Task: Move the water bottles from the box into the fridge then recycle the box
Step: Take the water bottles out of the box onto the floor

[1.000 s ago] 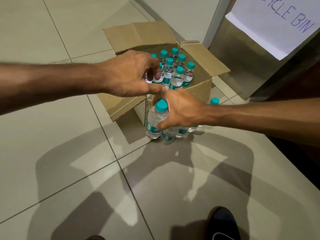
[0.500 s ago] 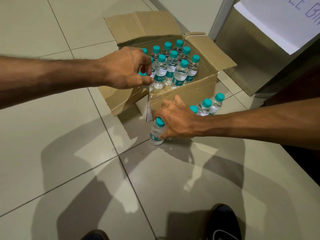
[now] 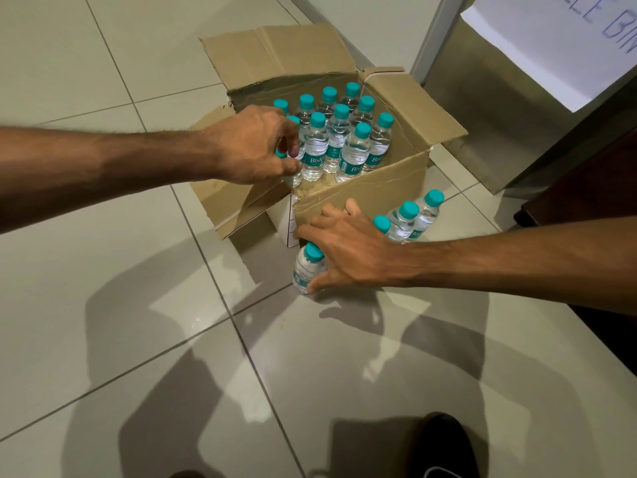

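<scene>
Down at the near edge of the tiled floor (image 3: pixel 103 305), a dark shoe (image 3: pixel 444 443) pokes into view. Further out, the right hand (image 3: pixel 348 250) wraps loosely around a floor bottle (image 3: pixel 306 269) standing upright at the box's near corner, thumb low on its side, fingers spread over the teal cap. Just beside it, three more bottles (image 3: pixel 410 217) stand against the box's right wall. The cardboard box (image 3: pixel 372 194) sits flaps open, packed with upright water bottles (image 3: pixel 344 139). The left hand (image 3: pixel 255 150) reaches in at the left edge, fingers curled on a boxed bottle (image 3: pixel 299 157). Beyond, a steel bin (image 3: pixel 482 98) bears a paper sign (image 3: pixel 558 39)
</scene>
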